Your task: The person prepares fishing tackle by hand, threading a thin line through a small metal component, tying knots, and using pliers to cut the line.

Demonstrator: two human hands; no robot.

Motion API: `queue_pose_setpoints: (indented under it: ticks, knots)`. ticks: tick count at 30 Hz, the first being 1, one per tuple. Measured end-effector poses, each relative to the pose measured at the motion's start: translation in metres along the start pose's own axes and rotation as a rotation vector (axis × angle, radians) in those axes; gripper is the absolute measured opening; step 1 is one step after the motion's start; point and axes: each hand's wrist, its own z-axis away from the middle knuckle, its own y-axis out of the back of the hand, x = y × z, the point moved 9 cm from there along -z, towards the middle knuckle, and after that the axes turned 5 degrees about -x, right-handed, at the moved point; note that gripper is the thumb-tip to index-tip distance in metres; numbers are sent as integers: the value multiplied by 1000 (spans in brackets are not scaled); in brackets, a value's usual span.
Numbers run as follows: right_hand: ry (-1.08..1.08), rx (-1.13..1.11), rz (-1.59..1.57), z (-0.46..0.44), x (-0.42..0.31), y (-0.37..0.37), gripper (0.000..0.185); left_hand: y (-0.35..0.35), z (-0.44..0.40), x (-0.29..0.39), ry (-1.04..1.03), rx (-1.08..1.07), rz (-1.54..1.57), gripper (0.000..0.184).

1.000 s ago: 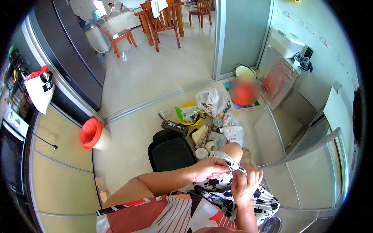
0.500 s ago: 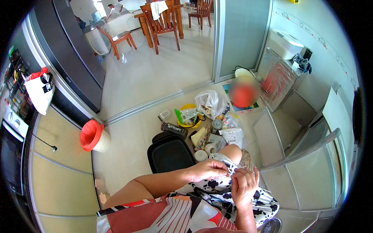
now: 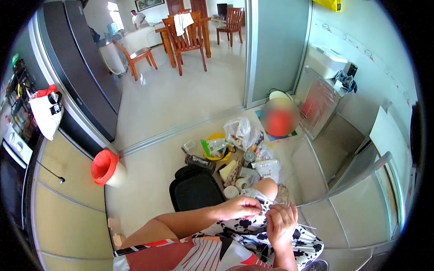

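My left hand [image 3: 240, 207] and my right hand [image 3: 281, 222] meet above my lap, fingertips almost touching. Both are closed in a pinch; whatever lies between the fingers is too small to make out. Beneath them is black-and-white flowered cloth [image 3: 304, 244] over my legs. Just past my knee, a white-lidded round container [image 3: 231, 192] stands on the floor beside a roll [image 3: 243, 183] of clear or white material. A black tray-like pan [image 3: 197, 190] lies to the left of these, beyond my left forearm.
On the floor are a dark bottle [image 3: 200, 162], a white plastic bag [image 3: 243, 133], a can [image 3: 249, 156] and a white packet [image 3: 267, 170]. A red-lined bin [image 3: 105, 167] stands left. An open cabinet drawer [image 3: 361, 194] is at right. A person [image 3: 139, 19] is in the far room.
The view has tilted slightly upward, so the scene sits lower and more of the far room shows. My hands keep nearly the same pinched pose.
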Motion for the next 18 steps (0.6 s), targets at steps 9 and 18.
queue_pose_setpoints:
  ticks: [9, 18]
  knots:
    - [-15, -6, 16, 3, 0, 1, 12, -4, 4, -3, 57, 33, -32, 20]
    - [15, 19, -36, 6, 3, 11, 13, -10, -1, -2, 106, -70, -43, 16]
